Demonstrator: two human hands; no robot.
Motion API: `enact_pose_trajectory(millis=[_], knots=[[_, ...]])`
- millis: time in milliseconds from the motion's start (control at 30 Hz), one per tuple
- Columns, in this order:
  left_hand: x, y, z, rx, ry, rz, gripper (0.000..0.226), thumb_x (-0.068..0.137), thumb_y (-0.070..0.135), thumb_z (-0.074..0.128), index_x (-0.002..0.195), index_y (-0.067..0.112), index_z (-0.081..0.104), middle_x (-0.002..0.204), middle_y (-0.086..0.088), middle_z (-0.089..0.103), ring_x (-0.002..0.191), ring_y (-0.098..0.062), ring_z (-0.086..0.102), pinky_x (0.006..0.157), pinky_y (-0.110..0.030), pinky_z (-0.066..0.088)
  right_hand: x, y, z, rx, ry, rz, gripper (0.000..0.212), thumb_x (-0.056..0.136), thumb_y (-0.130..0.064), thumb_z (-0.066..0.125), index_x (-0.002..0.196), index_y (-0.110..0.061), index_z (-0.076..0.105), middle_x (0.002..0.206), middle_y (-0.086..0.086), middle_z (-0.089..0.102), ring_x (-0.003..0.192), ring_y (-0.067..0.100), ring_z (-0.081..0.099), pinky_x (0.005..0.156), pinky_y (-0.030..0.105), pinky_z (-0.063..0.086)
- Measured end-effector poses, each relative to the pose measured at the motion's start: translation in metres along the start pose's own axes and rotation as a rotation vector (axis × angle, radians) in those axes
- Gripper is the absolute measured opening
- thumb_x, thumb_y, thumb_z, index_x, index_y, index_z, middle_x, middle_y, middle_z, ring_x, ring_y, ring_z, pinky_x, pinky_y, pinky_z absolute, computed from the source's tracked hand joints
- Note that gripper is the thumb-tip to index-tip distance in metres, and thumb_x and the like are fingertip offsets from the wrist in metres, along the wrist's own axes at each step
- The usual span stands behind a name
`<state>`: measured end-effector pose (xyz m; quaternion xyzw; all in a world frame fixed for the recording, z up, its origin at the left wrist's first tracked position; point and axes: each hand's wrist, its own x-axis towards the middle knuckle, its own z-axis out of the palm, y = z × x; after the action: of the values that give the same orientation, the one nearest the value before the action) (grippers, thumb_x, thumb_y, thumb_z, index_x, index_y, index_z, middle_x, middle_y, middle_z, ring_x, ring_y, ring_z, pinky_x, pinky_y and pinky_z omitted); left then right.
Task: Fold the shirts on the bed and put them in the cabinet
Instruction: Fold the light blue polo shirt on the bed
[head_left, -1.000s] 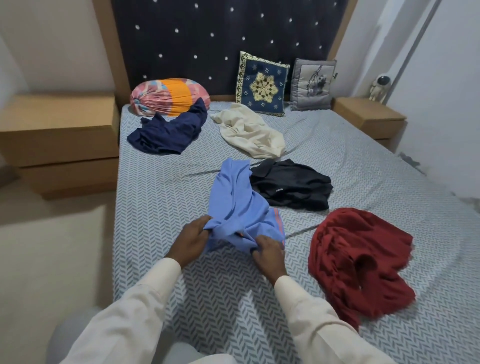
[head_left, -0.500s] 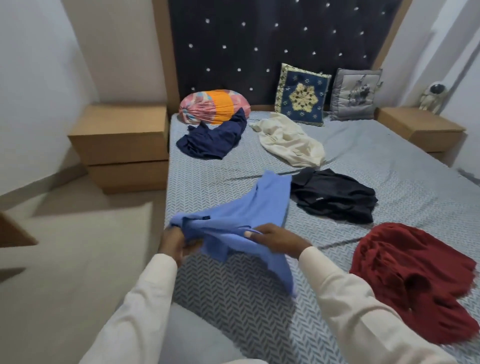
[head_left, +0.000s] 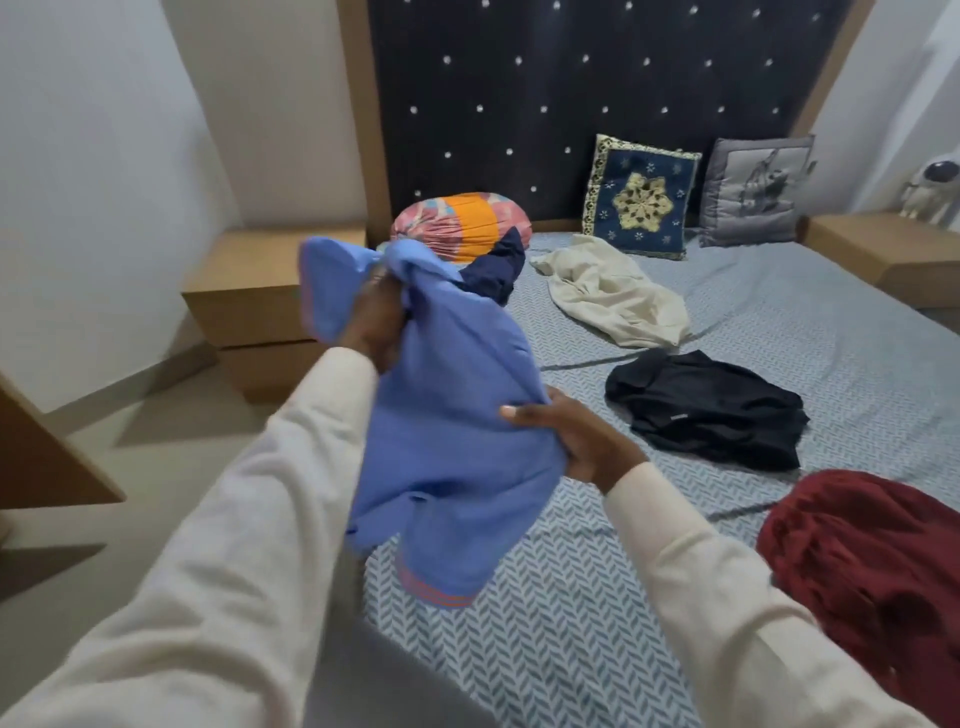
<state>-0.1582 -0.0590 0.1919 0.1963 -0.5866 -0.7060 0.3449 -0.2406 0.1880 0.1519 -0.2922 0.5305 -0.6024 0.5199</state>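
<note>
Fingers of left hand (head_left: 376, 322) and right hand (head_left: 576, 441) clamp blue shirt (head_left: 452, 467) above bed (head_left: 545, 649) edge; bunched cloth may fold crooked.

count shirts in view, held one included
5: blue shirt in left hand and right hand; navy shirt by bolster; cream shirt near blue cushion; black shirt mid-bed; red shirt at right edge. Others may be hidden.

The blue shirt (head_left: 447, 415) is seen as thin, matt cloth, soft and creased, with orange bands at its hem. The bed (head_left: 571, 649) is covered by a matt sheet printed in herringbone. On the bed, the red shirt (head_left: 872, 571) is shown as coarser, crinkled cloth, the black shirt (head_left: 711, 410) as smooth and dull. Beside the bed, the nightstand (head_left: 249, 296) is finished in matt pale wood; at the bed's far end the headboard (head_left: 571, 93) is padded in dark, studded fabric.
</note>
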Motion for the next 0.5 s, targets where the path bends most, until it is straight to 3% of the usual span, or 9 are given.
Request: enact_pose_trajectory(millis=[67,133,233,300,333,400,500], knots=[[0.010,-0.023,0.049,0.316,-0.201,0.069,0.040,0.095,0.009,0.049,0.134,0.013,0.049,0.131,-0.005,0.056,0.121,-0.014,0.049,0.097,-0.013,0.040,-0.014,0.015,-0.054,0.066,0.244,-0.030,0.043,0.084,-0.004,0.068,0.127,-0.004,0.061,0.121,0.021,0.066,0.109,0.037,0.063,0.096,0.048,0.051],[-0.002,-0.055,0.078,0.670,-0.344,0.174,0.064,0.086,-0.007,0.051,0.147,0.009,0.035,0.152,-0.006,0.036,0.140,-0.014,0.032,0.106,-0.004,0.021,-0.031,0.041,-0.107,0.079,0.521,-0.036,0.045,0.079,-0.006,0.069,0.123,-0.002,0.061,0.116,0.023,0.067,0.109,0.042,0.062,0.086,0.044,0.055],[-0.044,-0.127,0.067,0.927,-0.402,0.165,0.073,0.086,0.004,0.059,0.152,0.013,0.029,0.158,-0.006,0.027,0.147,-0.020,0.023,0.116,-0.024,0.022,-0.062,0.085,-0.152,-0.075,0.851,0.212,0.066,0.074,-0.011,0.074,0.133,-0.013,0.045,0.109,0.019,0.063,0.086,0.030,0.062,0.061,0.030,0.050],[-0.081,-0.171,0.039,1.067,-0.449,0.045,0.078,0.082,0.018,0.063,0.152,0.015,0.027,0.157,-0.011,0.027,0.145,-0.027,0.028,0.114,-0.038,0.031,-0.071,0.142,-0.189,-0.224,0.874,0.394,0.088,0.069,-0.027,0.085,0.139,-0.022,0.033,0.112,0.019,0.060,0.082,0.024,0.059,0.063,0.040,0.054],[-0.098,-0.191,0.022,1.164,-0.467,-0.028,0.082,0.080,0.023,0.067,0.152,0.016,0.028,0.155,-0.014,0.031,0.142,-0.029,0.033,0.111,-0.040,0.034,-0.069,0.176,-0.211,-0.318,0.854,0.440,0.101,0.052,-0.043,0.092,0.135,-0.024,0.036,0.117,0.020,0.060,0.087,0.026,0.063,0.068,0.048,0.058],[-0.130,-0.218,-0.009,1.401,-0.546,-0.130,0.087,0.075,0.034,0.071,0.151,0.021,0.031,0.151,-0.014,0.036,0.139,-0.030,0.037,0.109,-0.043,0.037,-0.059,0.217,-0.223,-0.496,0.814,0.517,0.119,0.030,-0.062,0.092,0.133,-0.029,0.042,0.129,0.018,0.055,0.101,0.032,0.064,0.076,0.047,0.059],[-0.162,-0.232,-0.037,1.730,-0.623,-0.271,0.082,0.077,0.045,0.062,0.150,0.032,0.028,0.153,-0.010,0.027,0.144,-0.031,0.025,0.113,-0.049,0.025,-0.054,0.203,-0.163,-0.732,0.785,0.550,0.108,0.054,-0.055,0.082,0.146,-0.032,0.030,0.139,0.015,0.039,0.120,0.040,0.051,0.085,0.040,0.050]])
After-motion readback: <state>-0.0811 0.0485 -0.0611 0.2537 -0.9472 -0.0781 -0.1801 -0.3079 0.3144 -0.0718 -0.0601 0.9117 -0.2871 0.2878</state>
